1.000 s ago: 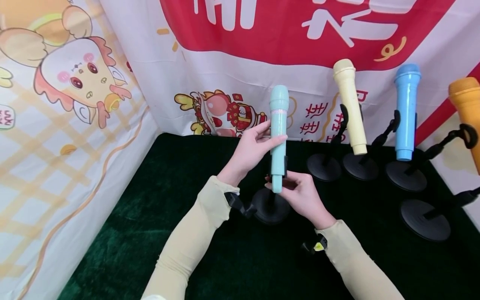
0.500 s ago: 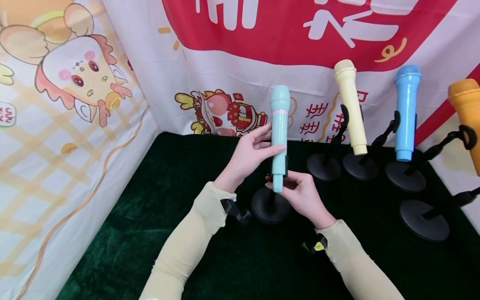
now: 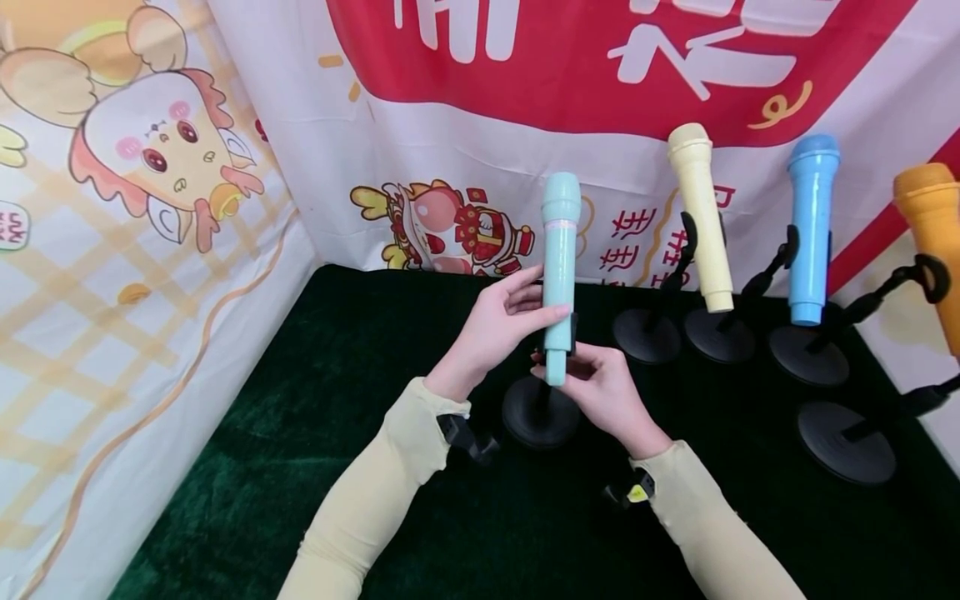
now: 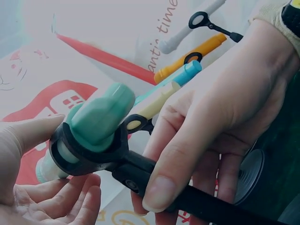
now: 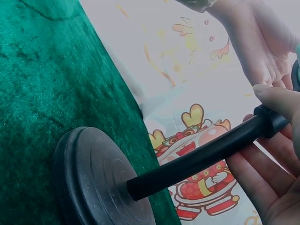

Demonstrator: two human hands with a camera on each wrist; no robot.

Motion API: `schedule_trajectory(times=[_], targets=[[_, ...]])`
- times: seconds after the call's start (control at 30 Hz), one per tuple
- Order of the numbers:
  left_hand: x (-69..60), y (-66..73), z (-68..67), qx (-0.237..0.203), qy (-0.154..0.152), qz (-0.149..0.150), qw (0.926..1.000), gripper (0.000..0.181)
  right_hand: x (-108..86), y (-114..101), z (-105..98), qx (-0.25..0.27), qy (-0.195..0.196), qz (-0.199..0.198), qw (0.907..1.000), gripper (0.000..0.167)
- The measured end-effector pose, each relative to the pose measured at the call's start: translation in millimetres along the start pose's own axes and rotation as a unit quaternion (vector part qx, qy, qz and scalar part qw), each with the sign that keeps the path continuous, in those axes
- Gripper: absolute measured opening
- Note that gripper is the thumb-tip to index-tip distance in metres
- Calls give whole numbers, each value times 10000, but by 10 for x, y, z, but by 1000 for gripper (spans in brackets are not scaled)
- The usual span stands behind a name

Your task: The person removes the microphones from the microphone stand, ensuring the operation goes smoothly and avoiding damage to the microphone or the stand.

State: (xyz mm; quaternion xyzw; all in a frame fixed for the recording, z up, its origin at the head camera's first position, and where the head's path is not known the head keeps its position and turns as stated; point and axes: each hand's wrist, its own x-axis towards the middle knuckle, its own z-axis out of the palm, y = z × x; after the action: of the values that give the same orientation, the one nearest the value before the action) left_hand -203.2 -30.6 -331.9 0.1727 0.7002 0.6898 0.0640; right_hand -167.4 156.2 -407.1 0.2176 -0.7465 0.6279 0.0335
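A mint-green microphone point(image 3: 561, 242) stands nearly upright in the black ring clip point(image 4: 84, 157) of a desk microphone stand point(image 5: 187, 171). My left hand point(image 3: 495, 325) holds the microphone's lower body between thumb and fingers, just above the clip. In the left wrist view, the microphone's tail end pokes through the ring, and the left thumb lies against the clip's edge. Below the clip, my right hand point(image 3: 603, 392) grips the stand's neck with thumb and fingers; part of those fingers is hidden behind the microphone. The stand's round base point(image 3: 542, 412) rests on the dark green cloth.
To the right, cream point(image 3: 702, 217), blue point(image 3: 813, 229) and orange point(image 3: 933, 242) microphones sit in similar black stands. A white microphone point(image 4: 192, 26) shows in the left wrist view. Printed cloth point(image 3: 450, 133) hangs behind the green-covered table point(image 3: 300, 417) and along its left side.
My left hand has slid down the mint-green microphone, from its middle to nearer the clip. The right hand, microphone and stand have stayed almost still.
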Motion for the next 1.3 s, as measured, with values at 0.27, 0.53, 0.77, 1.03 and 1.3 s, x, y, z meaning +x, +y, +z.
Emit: schedule_trajectory(times=[0.27, 0.53, 0.77, 1.03, 1.3], targets=[[-57, -18, 43, -233, -47, -196, 9995, 59, -8, 17, 3, -61, 73, 21, 10000, 30], [-75, -12, 73, -151, 71, -12, 9999, 52, -10, 16, 15, -63, 114, 8, 9999, 29], [-75, 19, 99, -196, 53, 191, 9996, 48, 0, -41, 21, -177, 111, 159, 9997, 27], [-34, 42, 85, -345, 20, 159, 9993, 48, -18, -298, 69, -166, 131, 107, 9997, 22], [21, 62, 77, -495, -67, 196, 9986, 48, -12, -299, 65, -292, 162, -14, 9994, 21]])
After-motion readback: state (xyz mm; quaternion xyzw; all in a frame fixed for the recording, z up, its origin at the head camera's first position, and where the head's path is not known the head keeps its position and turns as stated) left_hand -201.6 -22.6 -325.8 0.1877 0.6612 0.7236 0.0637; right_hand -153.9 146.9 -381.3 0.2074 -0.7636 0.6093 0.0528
